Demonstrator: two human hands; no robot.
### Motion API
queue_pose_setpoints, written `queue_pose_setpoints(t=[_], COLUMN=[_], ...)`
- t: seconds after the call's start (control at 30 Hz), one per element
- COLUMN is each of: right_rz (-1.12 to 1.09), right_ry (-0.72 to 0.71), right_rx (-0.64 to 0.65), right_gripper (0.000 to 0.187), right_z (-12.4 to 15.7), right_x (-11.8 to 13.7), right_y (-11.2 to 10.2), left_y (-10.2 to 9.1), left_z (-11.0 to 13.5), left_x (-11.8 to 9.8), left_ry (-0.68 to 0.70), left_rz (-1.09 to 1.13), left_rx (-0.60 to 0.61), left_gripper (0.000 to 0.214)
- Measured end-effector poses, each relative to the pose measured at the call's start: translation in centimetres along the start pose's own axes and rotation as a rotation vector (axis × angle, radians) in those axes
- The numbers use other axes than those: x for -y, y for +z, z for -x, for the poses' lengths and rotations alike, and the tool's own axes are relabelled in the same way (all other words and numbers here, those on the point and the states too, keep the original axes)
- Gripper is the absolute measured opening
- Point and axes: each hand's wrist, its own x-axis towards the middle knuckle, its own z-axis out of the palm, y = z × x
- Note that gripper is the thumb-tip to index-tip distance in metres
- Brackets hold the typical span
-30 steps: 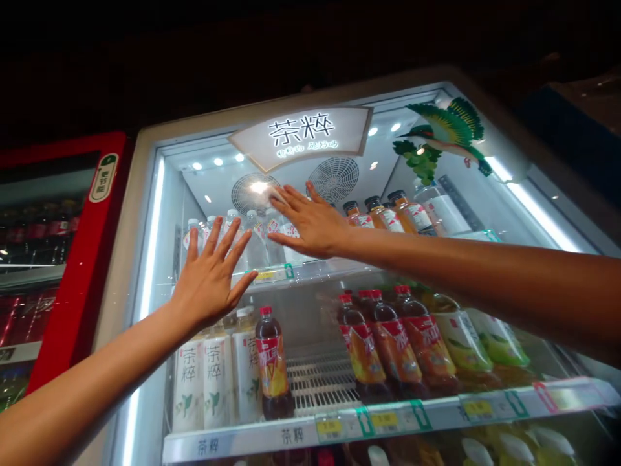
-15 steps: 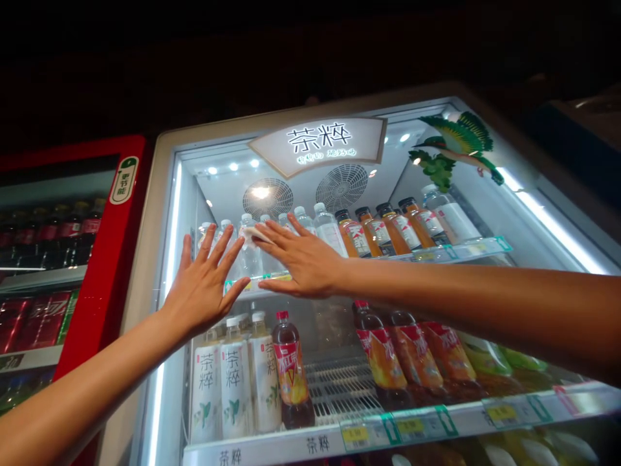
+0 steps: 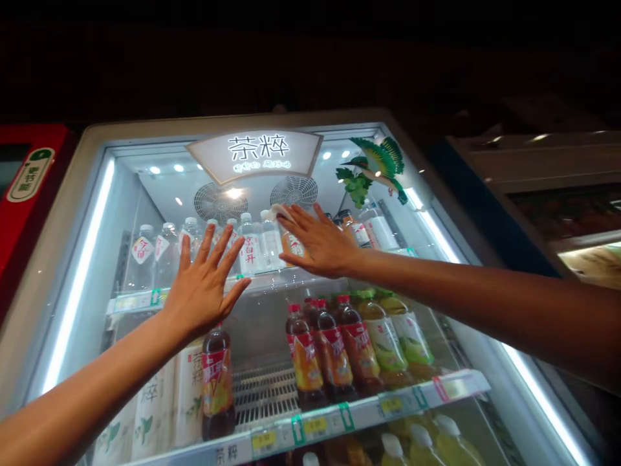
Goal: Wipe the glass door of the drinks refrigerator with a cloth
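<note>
My left hand (image 3: 202,275) is raised in front of the fridge's glass door, fingers spread, with nothing in it. To its right, my right hand (image 3: 320,243) lies nearly flat against the glass. It keeps a small white cloth (image 3: 280,210) under its fingers, and only the cloth's edge shows at the fingertips. Behind the glass is the lit drinks fridge (image 3: 160,124), with a fan-shaped sign (image 3: 257,154) at the top. Part of the upper shelf's row of bottles is hidden by my hands.
Clear water bottles (image 3: 141,255) line the upper shelf; red-capped tea bottles (image 3: 334,346) stand on the shelf below. A green bird decoration (image 3: 376,165) is at the upper right. A red fridge (image 3: 36,145) adjoins on the left, and another lit case (image 3: 592,255) stands right.
The view has swung right, so the fridge sits further left. My right hand has moved rightward with the cloth, widening the space from my left hand, which stays spread.
</note>
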Motion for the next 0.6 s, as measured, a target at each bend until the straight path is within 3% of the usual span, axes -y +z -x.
queue_pose_setpoints(t=[0.07, 0.23, 0.4, 0.53, 0.6], right_rz=[0.001, -0.003, 0.022, -0.027, -0.034], right_ry=[0.064, -0.078, 0.137, -0.059, -0.075], right_rx=[0.005, 0.058, 0.087, 0.08, 0.071], right_gripper=[0.083, 0.09, 0.092, 0.093, 0.091], right_z=[2.0, 7.7, 11.7, 14.2, 14.7], right_x=[-2.5, -7.4, -12.0, -13.8, -14.7], right_y=[-0.4, -1.5, -2.4, -2.5, -2.6], left_y=[0.4, 1.0, 1.3, 1.9, 2.2], left_z=[-1.2, -4.6, -8.3, -10.2, -10.6], left_x=[-2.3, -8.5, -14.1, -16.9, -17.6], left_ry=[0.007, 0.015, 0.022, 0.035, 0.032], left_rz=[0.017, 0.081, 0.133, 0.153, 0.157], left_rx=[-0.005, -0.009, -0.034, -0.042, -0.037], left_gripper=[0.075, 0.075, 0.074, 0.075, 0.075])
